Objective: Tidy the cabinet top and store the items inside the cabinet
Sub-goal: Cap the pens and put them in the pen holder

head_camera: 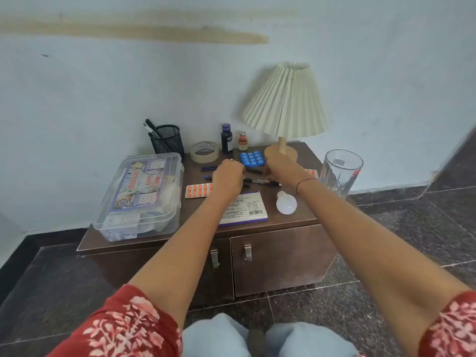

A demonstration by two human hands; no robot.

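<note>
Pens (260, 181) scattered across the middle of the cabinet top (296, 217) are what is being gathered in the head view, the only view given. The left hand (228, 175) is laid knuckles-up over the loose pens, its fingers curled down; whether a pen is actually gripped cannot be told, since the fingertips are hidden under the hand. The right hand (279, 167) is reached in just beside it, near the black marker, and its fingers are likewise turned away from the camera, so their spread cannot be judged. Around the hands lie an orange pill strip (197, 190), a blue pill strip (252, 158), a purple-edged box (247, 210), a white bulb (286, 202), a roll of tape (204, 151), two small bottles (226, 139), a mesh pen holder (167, 139), a clear first-aid box (140, 197), a glass (341, 171) and a lamp (287, 104). Both cabinet doors (280, 256) are seen closed, so nothing is judged to be stored yet; the collecting step appears to be in hand. Next, the pens would need to be closed upon together and lifted clear of the strips, and a door would have to be opened with a free hand.
</note>
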